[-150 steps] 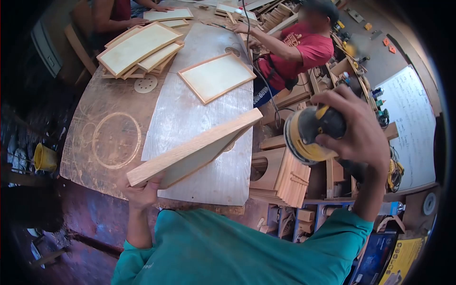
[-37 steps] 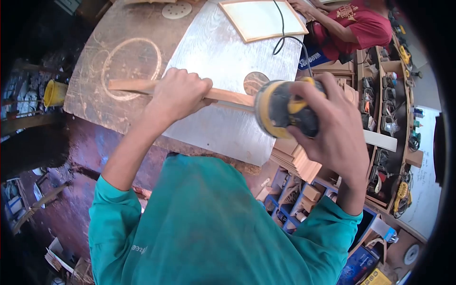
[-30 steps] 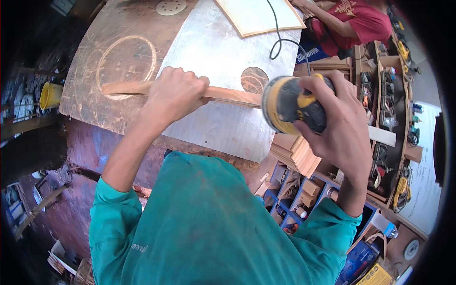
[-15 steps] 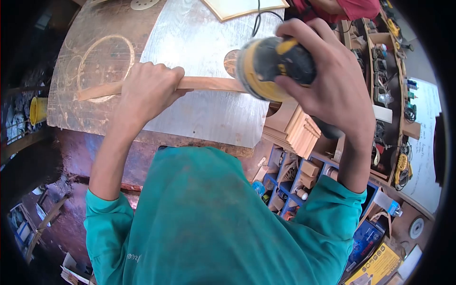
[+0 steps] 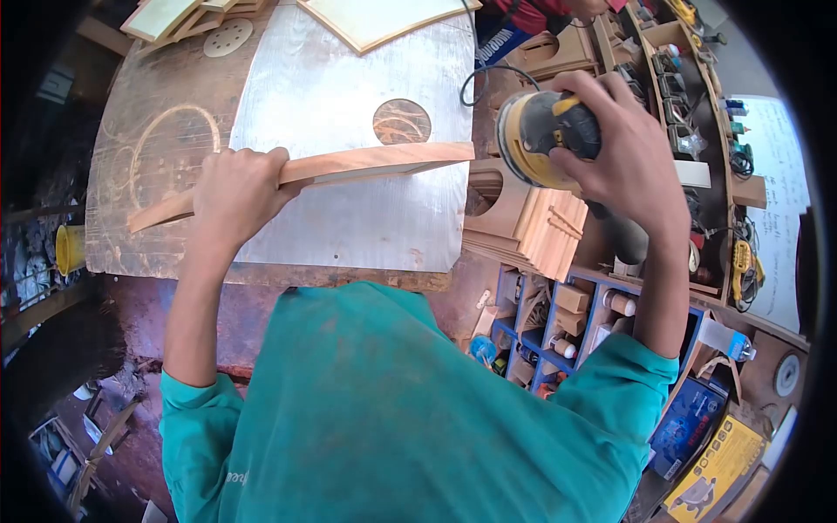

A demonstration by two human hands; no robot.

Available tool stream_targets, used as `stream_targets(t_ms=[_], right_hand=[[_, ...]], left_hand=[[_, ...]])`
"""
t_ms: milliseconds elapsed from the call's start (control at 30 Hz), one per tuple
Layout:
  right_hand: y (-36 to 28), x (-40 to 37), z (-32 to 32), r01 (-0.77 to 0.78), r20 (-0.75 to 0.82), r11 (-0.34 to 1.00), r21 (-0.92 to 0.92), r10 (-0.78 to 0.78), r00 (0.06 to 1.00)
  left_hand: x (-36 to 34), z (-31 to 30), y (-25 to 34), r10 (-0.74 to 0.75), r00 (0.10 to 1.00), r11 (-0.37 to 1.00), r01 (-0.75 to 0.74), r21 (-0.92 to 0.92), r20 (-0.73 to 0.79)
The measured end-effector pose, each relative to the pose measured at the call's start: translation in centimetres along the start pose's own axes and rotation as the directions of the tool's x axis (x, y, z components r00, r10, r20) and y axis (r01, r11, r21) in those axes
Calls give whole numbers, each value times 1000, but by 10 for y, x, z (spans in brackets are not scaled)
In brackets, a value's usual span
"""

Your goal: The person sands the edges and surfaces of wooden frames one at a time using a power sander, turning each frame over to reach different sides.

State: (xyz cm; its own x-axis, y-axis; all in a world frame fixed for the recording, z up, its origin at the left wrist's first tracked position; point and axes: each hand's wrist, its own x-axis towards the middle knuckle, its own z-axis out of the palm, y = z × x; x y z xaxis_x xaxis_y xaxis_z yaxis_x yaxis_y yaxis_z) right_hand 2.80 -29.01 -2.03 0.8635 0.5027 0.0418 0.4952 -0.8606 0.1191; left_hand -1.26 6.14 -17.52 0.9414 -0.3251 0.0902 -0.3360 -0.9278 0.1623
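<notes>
My left hand [image 5: 234, 196] is closed around a wood-edged panel [image 5: 384, 159], which I see almost edge-on over the workbench. A sliver of its pale face shows below the long wooden edge. My right hand [image 5: 623, 148] grips a yellow and black orbital sander [image 5: 540, 135], its round pad turned to the left. The sander is off the panel, just to the right of the panel's end. Beneath the panel, a whitish board [image 5: 349, 218] with a round hole lies on the brown workbench [image 5: 113, 218].
Stacked wooden pieces [image 5: 545, 231] stand at the bench's right side. Another pale panel [image 5: 370, 22] and a perforated disc [image 5: 228, 38] lie at the back. A person in red [image 5: 523, 13] is beyond the bench. A black cable [image 5: 475, 87] hangs near the sander. Blue cubbies [image 5: 540, 340] sit lower right.
The sander has moved right, from over the panel's end to clear of it. The panel's right end now shows. My view has shifted, revealing more of the bench's far side.
</notes>
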Motion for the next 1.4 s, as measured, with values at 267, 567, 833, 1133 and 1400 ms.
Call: stream_targets(t_ms=[267,567,833,1133,1400], right_hand=[[-66,27,-11,134,-16,982,133,-133,991],[-131,56,-14,290,24,934,207,-302,953],[-153,79,-15,320,11,923,215,-330,944],[-206,110,-24,426,33,881,205,-442,897],[-250,132,-34,479,95,865,147,-494,864]], left_hand=[[7,-3,-5,0,996,1000,-3,31,89],[1,-4,-16,24,998,997,-20,-79,50],[-78,-56,-120,-369,928,883,370,-290,60],[-97,50,-157,-570,816,75,-64,-995,-96],[-106,62,-153,-471,878,63,-66,-996,-88]])
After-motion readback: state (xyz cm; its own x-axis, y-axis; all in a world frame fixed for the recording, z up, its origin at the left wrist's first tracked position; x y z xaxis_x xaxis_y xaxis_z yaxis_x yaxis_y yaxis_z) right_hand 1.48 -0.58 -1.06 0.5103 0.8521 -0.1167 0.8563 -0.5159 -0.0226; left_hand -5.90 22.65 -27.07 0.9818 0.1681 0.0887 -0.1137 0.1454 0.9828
